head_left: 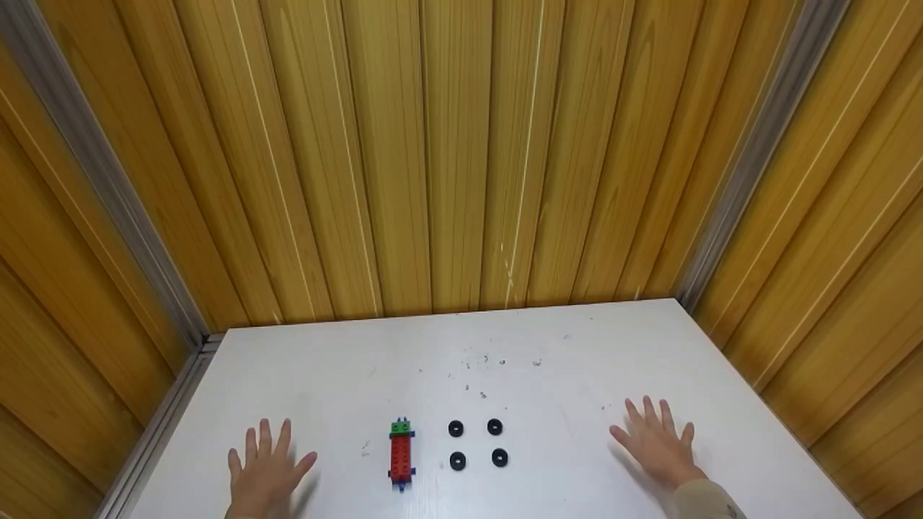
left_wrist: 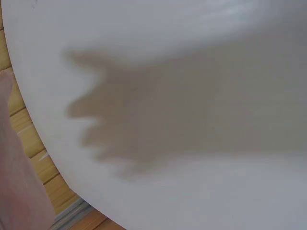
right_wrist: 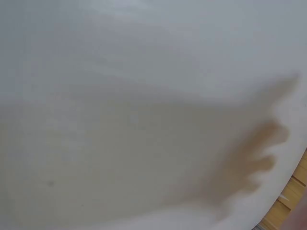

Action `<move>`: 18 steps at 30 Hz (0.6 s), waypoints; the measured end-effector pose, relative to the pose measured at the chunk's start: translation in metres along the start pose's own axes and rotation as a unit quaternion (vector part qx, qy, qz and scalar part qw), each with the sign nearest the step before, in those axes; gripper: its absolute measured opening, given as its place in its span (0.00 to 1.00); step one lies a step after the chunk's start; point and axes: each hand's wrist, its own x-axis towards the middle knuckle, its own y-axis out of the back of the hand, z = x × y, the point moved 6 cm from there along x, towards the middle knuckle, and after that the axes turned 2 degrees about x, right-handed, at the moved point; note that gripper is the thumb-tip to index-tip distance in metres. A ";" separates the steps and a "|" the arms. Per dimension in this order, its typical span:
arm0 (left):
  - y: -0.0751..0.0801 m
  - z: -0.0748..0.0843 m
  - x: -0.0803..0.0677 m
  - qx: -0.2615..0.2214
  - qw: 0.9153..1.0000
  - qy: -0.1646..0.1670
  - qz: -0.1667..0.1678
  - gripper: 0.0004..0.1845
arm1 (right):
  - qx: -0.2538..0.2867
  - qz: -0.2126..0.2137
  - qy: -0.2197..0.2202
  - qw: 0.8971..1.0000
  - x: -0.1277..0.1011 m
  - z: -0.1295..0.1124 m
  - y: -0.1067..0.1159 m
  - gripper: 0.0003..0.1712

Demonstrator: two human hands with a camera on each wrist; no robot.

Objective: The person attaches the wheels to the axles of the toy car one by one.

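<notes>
My left hand (head_left: 263, 472) hovers over the left part of the white table with its fingers spread and nothing in it. On the right side my right hand (head_left: 657, 447) is spread out the same way, also holding nothing. Between them lies a toy-brick car chassis (head_left: 401, 455), red with a green brick at its far end and small blue pieces at the ends and sides. To its right are small black wheels (head_left: 457, 461), laid out in two rows of two. Both wrist views show mostly hand shadows on the tabletop, with part of the left hand (left_wrist: 21, 177) at the edge.
The white table (head_left: 577, 382) has small dark marks and scuffs toward its back. Wood-patterned panels (head_left: 454, 158) enclose it at the back and sides, with grey metal posts (head_left: 764, 151) at the corners.
</notes>
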 end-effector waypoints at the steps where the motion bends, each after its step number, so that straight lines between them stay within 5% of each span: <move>1: 0.000 0.004 0.002 0.001 1.000 -0.006 0.000 0.53 | 0.001 0.000 0.001 1.000 0.001 -0.004 0.000 0.46; 8: -0.013 0.037 0.015 0.026 0.999 -0.031 0.023 0.47 | 0.008 -0.005 0.020 1.000 0.007 -0.035 -0.008 0.45; 18: -0.033 0.082 0.018 -0.017 0.999 -0.049 0.014 0.45 | 0.030 0.032 0.085 0.995 0.009 -0.079 -0.023 0.38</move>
